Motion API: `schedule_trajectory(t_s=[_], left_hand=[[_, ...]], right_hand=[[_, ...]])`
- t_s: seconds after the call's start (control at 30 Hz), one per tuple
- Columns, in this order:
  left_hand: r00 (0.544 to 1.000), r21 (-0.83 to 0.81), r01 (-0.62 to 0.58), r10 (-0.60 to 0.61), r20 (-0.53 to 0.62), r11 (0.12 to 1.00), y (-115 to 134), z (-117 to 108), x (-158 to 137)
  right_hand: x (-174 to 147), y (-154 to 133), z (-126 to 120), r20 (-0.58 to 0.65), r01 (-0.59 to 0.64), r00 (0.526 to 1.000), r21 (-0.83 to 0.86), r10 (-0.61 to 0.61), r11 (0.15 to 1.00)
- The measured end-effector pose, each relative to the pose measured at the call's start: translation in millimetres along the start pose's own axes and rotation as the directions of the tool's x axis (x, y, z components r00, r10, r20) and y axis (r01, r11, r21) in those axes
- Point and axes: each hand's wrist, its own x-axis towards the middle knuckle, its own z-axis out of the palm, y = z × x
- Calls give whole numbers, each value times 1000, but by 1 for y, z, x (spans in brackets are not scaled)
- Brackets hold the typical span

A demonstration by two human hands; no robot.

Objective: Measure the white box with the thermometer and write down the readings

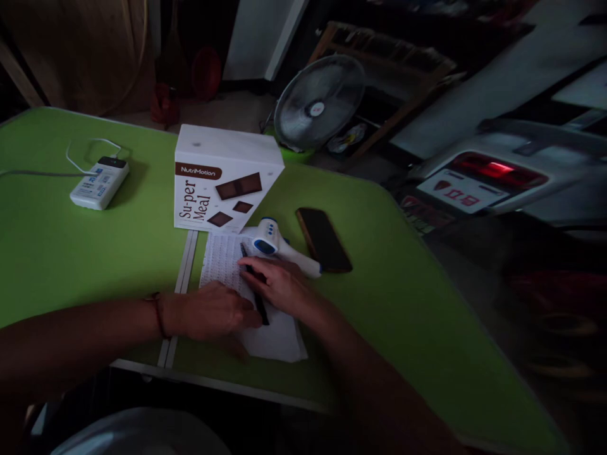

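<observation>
A white printed sheet of paper (222, 262) lies on the green table (71, 253) near its front edge. My right hand (279, 284) rests on the sheet and grips a dark pen (260, 306) whose tip points away from me. My left hand (213, 309) lies flat on the paper beside it, fingers touching the pen's lower end; a thin band circles that wrist. Just beyond my right hand lies a white and blue infrared thermometer (275, 243).
A white NutriMotion Su-per Meal box (222, 180) stands behind the paper. A dark phone (324, 239) lies to the right of the thermometer. A white power bank (99, 182) with a cable sits far left. A fan (318, 101) stands past the table; a vehicle's tail light (496, 169) glows right.
</observation>
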Motion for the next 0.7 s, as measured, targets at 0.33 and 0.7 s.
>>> schedule_trajectory(t_s=[0.33,0.7], left_hand=[[999,-22,17,-16,33,1000,1,0,-1],[998,80,-3,-1,57,997,7,-11,-1]], right_hand=[[-1,-2,0,33,-17,999,11,17,1000],[1,-3,0,-20,-11,1000,47,12,999]])
